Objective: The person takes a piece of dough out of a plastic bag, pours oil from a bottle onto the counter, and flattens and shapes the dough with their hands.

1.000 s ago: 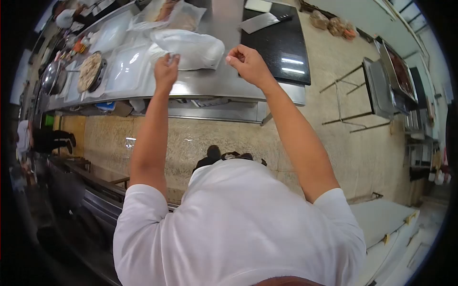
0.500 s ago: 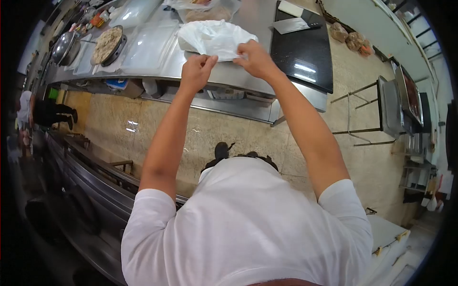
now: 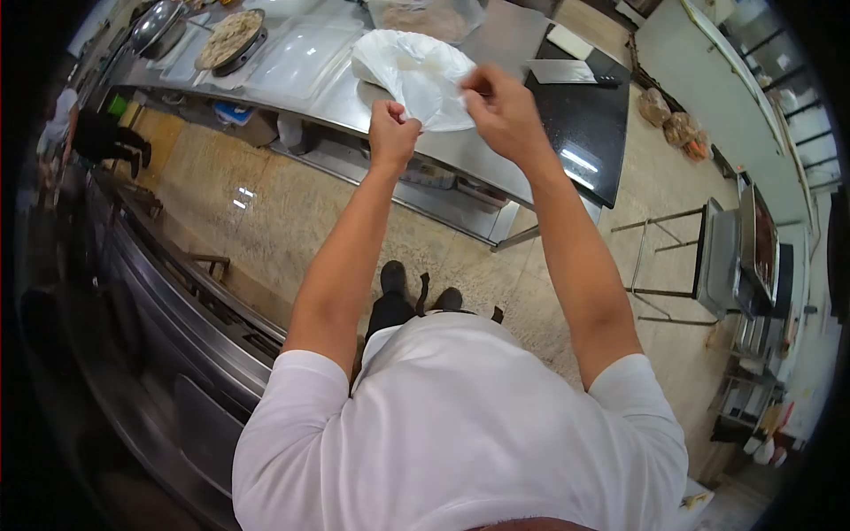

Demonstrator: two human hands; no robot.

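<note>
A thin white plastic bag [image 3: 425, 66] is spread over the steel counter in front of me, its near edge raised toward my hands. My left hand [image 3: 392, 137] is closed, with thumb and fingers pinching the bag's near edge. Over the bag's right side is my right hand [image 3: 509, 115], its fingers curled in a pinch at the edge and slightly blurred. What lies under the bag is mostly hidden. To the right, a cleaver [image 3: 567, 71] with a black handle rests on a black board [image 3: 580, 133], near a white block [image 3: 569, 41].
On the counter's left stand a pan of pale food [image 3: 230, 42], clear plastic trays [image 3: 297, 57] and a metal bowl [image 3: 158, 26]. A clear bag of food [image 3: 425, 19] lies behind. Filled bags [image 3: 680, 128] sit on the floor at right. A person [image 3: 66, 124] is at far left.
My hands have moved apart and closer to my body, the right one higher over the bag's side. The bag is opened wider. My view has turned, shifting the counter.
</note>
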